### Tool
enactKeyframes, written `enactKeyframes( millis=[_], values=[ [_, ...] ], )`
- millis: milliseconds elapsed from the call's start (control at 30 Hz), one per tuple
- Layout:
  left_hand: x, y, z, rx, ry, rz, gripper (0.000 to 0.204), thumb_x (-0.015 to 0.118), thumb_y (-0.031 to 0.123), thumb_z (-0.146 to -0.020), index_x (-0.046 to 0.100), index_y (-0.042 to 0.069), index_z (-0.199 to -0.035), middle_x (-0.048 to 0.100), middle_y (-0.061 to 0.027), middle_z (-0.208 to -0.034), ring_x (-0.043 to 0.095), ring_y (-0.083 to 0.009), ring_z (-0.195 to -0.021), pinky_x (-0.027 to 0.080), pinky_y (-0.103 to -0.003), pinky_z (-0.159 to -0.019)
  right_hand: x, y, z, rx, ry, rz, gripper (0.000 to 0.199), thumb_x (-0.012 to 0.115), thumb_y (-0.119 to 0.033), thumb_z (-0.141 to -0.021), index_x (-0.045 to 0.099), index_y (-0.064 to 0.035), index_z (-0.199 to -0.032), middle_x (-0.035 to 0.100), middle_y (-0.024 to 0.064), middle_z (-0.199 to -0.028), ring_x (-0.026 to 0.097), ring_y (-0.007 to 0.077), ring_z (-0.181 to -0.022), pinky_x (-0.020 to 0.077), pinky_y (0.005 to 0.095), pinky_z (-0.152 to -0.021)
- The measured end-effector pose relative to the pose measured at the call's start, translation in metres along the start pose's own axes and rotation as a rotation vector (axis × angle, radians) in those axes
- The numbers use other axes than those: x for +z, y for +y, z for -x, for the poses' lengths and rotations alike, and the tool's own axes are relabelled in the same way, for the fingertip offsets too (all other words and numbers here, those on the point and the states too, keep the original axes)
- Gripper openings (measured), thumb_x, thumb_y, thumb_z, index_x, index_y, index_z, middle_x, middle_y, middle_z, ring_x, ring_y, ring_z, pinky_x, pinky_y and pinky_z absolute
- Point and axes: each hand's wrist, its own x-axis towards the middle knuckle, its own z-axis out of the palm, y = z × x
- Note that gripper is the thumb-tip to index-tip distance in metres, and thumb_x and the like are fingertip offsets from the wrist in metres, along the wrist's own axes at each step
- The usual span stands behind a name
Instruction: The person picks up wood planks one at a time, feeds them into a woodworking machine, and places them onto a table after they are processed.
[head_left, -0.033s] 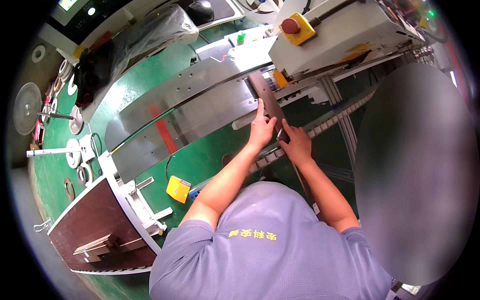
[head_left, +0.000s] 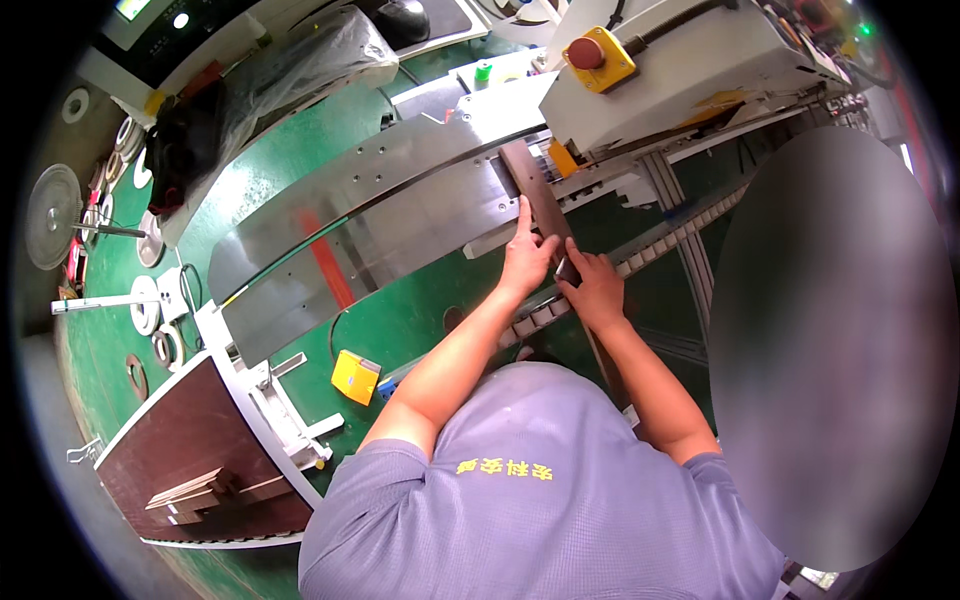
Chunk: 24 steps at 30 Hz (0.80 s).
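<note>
A long brown strip of board lies across the metal worktable, its far end beside the machine and its near part running back past my hands to my right side. My left hand is at the strip's left edge, index finger stretched forward against the metal, thumb on the strip, and the other fingers curled and partly hidden. Just behind it, my right hand closes on the strip from the right, fingertips on top. A small dark shape shows by its thumb; I cannot tell what it is.
A grey machine housing with a red button on a yellow box stands at far right. A segmented rail passes under my hands. Brown strips lie on a dark panel at lower left. A yellow box sits on the green floor.
</note>
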Motion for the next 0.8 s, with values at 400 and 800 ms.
enactKeyframes(
  millis=[400,800],
  values=[
    [0.028,-0.009,0.0,-0.03,0.024,0.151,0.098,0.07,0.004,-0.086,0.011,0.019,-0.163,0.067,-0.0067,-0.07,0.058,-0.0076,-0.064,0.052,-0.027,-0.064,-0.002,0.027,-0.018,-0.098,0.059,-0.032,0.076,0.082,-0.023,-0.068,0.058,-0.0159,-0.14,0.069,0.0082,-0.112,0.063,0.0304,-0.093,0.0556,0.0422,-0.077],
    [0.097,0.002,-0.061,0.095,0.008,-0.059,0.092,0.066,0.003,-0.092,0.009,0.012,-0.163,0.071,-0.0085,-0.086,0.062,-0.0123,-0.076,0.053,-0.028,-0.067,-0.03,0.107,-0.055,-0.095,0.1,-0.018,0.072,0.078,-0.025,-0.071,0.057,-0.016,-0.139,0.069,0.0086,-0.106,0.063,0.0321,-0.093,0.0558,0.044,-0.074]
  ],
)
